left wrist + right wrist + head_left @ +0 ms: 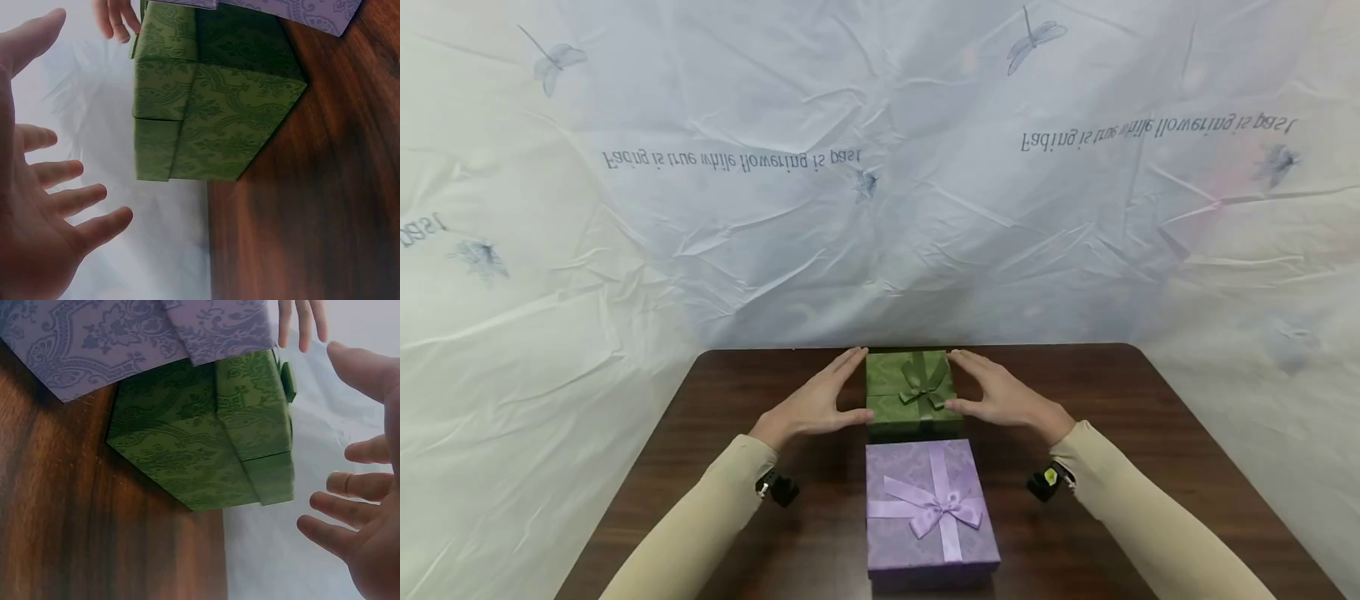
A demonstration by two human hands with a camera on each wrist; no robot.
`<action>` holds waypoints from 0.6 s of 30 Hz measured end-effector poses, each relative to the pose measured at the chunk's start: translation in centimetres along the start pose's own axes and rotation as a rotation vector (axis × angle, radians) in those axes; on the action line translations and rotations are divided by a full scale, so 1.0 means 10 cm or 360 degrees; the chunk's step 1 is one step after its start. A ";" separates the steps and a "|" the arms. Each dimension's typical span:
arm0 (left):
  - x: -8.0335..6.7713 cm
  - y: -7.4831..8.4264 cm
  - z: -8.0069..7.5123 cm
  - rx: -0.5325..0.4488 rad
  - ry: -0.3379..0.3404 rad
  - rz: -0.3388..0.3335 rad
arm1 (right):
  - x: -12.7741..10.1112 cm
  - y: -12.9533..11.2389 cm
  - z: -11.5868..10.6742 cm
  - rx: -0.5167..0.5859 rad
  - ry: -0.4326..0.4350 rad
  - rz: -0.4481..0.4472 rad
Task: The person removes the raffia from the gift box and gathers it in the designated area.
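Observation:
A green patterned gift box (891, 379) with a green ribbon bow stands near the table's far edge, its lid on. My left hand (816, 404) is at its left side, fingers extended and thumb spread. On the opposite side is my right hand (1003, 396), likewise with straight fingers and the thumb apart. Both wrist views show a gap between the palms and the green box (219, 119). Nearer to me sits a larger purple gift box (902, 542) with a lilac ribbon bow, just in front of the green one; neither hand touches it.
The dark brown wooden table (715, 392) carries both boxes. Behind it and along both sides hangs a pale wrinkled sheet (880, 250) with printed words and dragonflies. A black wrist camera (784, 490) sits under the left wrist, another black camera (1042, 485) under the right.

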State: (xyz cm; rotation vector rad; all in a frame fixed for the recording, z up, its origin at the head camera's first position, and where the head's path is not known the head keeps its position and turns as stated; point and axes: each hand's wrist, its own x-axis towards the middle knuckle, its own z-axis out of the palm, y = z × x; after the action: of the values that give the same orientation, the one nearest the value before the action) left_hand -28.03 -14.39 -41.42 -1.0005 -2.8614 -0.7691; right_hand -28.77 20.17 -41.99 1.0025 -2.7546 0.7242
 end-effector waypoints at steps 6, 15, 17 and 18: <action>0.03 -0.05 0.08 -0.0105 0.0026 -0.0076 | 0.02 0.07 0.08 0.0067 0.0050 0.0139; 0.10 -0.12 0.18 -0.0298 0.0040 -0.0188 | 0.03 0.11 0.14 0.0214 0.0076 0.0321; 0.11 -0.14 0.19 -0.0359 0.0057 -0.0195 | 0.04 0.13 0.15 0.0273 0.0068 0.0353; 0.11 -0.15 0.20 -0.0388 0.0069 -0.0195 | 0.05 0.14 0.15 0.0297 0.0065 0.0368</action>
State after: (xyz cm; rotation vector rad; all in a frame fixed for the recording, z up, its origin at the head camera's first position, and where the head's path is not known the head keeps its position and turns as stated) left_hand -29.52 -13.82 -43.62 -0.8201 -2.8631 -1.1581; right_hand -29.91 20.10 -43.73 0.6935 -2.8380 1.0397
